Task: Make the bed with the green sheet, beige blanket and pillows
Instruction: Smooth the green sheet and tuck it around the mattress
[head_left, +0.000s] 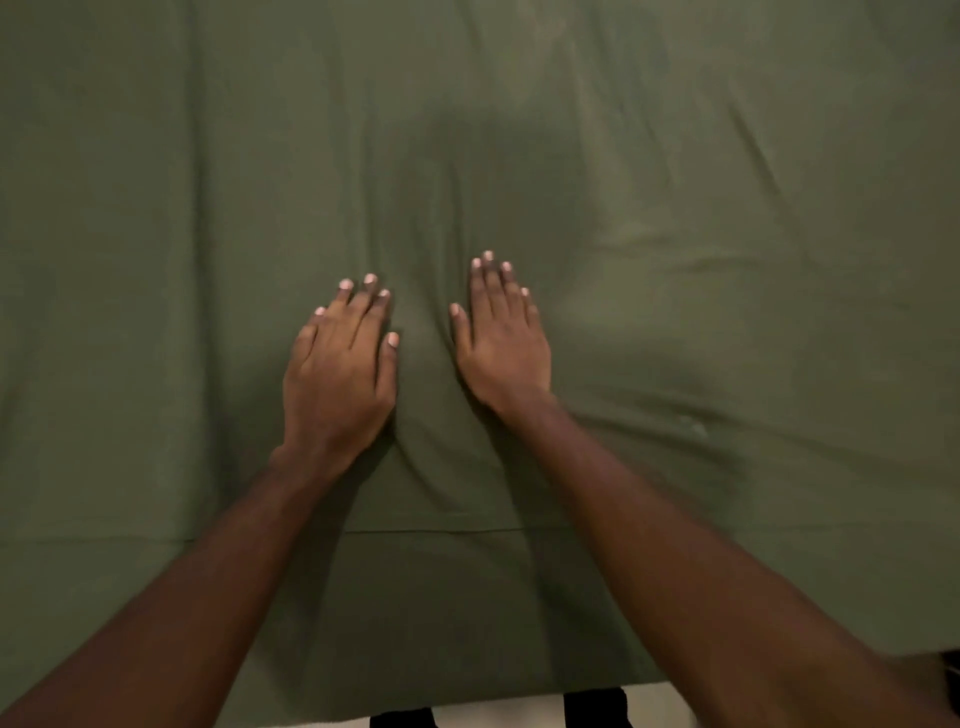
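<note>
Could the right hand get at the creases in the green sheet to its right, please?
Probably yes. The right hand lies flat on the green sheet, holding nothing, and the creases lie on bare sheet beside it, with nothing between them.

text: none readable | labels: none | green sheet (675, 156): plain

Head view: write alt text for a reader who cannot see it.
A left hand and right hand lie flat, side by side, fingers straight, on a green sheet that fills the view. Creases cross the sheet's right side.
</note>
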